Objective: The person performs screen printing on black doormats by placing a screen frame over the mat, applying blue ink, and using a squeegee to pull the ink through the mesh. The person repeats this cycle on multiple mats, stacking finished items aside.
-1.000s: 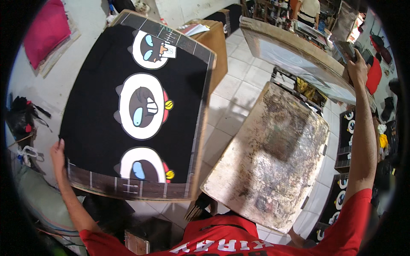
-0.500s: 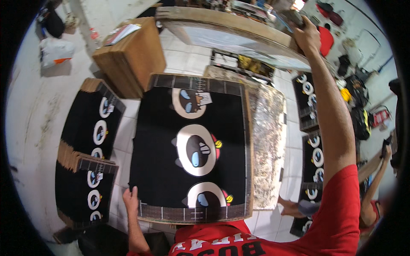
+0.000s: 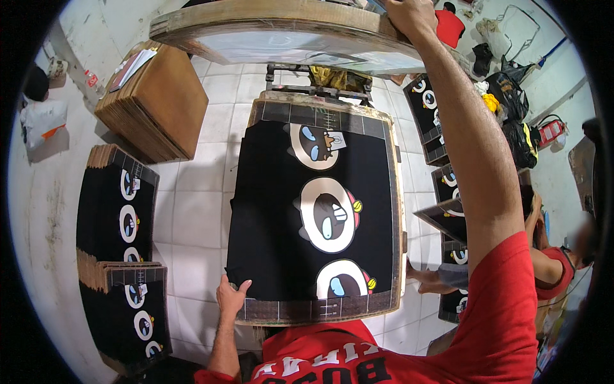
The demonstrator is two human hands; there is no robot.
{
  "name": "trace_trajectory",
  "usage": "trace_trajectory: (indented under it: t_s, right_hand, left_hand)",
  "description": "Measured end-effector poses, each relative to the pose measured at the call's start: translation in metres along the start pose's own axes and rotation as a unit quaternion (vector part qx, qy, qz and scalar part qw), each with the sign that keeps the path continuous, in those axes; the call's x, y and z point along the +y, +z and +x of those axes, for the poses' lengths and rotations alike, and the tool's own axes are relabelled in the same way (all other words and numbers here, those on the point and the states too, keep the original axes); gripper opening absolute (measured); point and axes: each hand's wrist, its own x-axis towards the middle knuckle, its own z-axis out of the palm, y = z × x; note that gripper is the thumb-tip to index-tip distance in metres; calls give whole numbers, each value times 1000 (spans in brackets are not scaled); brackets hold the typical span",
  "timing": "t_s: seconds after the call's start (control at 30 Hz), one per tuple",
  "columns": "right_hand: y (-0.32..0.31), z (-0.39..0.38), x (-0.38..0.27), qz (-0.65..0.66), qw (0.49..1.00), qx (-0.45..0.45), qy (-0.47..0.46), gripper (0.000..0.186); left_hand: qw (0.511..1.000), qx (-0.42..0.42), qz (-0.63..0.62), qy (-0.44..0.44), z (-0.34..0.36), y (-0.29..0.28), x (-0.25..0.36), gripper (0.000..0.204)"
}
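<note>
My left hand [image 3: 231, 293] grips the lower left edge of a board [image 3: 268, 310] carrying black fabric [image 3: 268, 211] with three cartoon faces printed in white, blue and red; the board now rests over the stained printing platen [image 3: 403, 269]. My right hand [image 3: 416, 16] is raised at the top of the view, closed on the wooden-edged screen frame [image 3: 275, 19], which is tilted up above the platen's far end; part of this hand is cut off by the view's edge.
Printed boards stand stacked on the tiled floor [image 3: 192, 211] at left [image 3: 96, 224] and right [image 3: 419, 112]. A stack of brown boards [image 3: 166, 102] is at back left. A co-worker [image 3: 547, 269] handles a board at right; bags [image 3: 515, 89] and a fire extinguisher [image 3: 550, 131] lie along the wall.
My left hand has brought the printed board rightward onto the platen, which it now largely covers. My right hand has stayed on the raised frame; my view has turned.
</note>
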Motion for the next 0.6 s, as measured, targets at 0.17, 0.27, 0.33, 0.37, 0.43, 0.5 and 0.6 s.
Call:
trace_trajectory:
  t_s: [0.17, 0.27, 0.33, 0.37, 0.43, 0.5, 0.6]
  right_hand:
    - [-6, 4, -3, 0, 1000, -18, 17, 48]
    - [-12, 1, -12, 2, 1000, 5, 3, 46]
    - [-15, 2, -16, -3, 1000, -23, 14, 46]
    - [-15, 3, -16, -4, 999, -37, 19, 46]
    - [-13, 6, -15, -4, 1000, -27, 10, 44]
    - [-9, 8, -11, 5, 1000, -3, -8, 43]
    - [-4, -2, -1, 29, 996, 51, -66, 43]
  left_hand:
    - [1000, 9, 2, -17, 3, -3, 13, 61]
    - [1000, 18, 2, -11, 12, -2, 16, 66]
    - [999, 43, 10, -8, 18, -1, 18, 77]
    - [999, 32, 10, -38, 20, 0, 18, 80]
    - [997, 35, 5, -69, 25, 3, 15, 85]
    - [995, 26, 27, -90, 28, 7, 9, 87]
    - [996, 27, 31, -76, 31, 16, -4, 86]
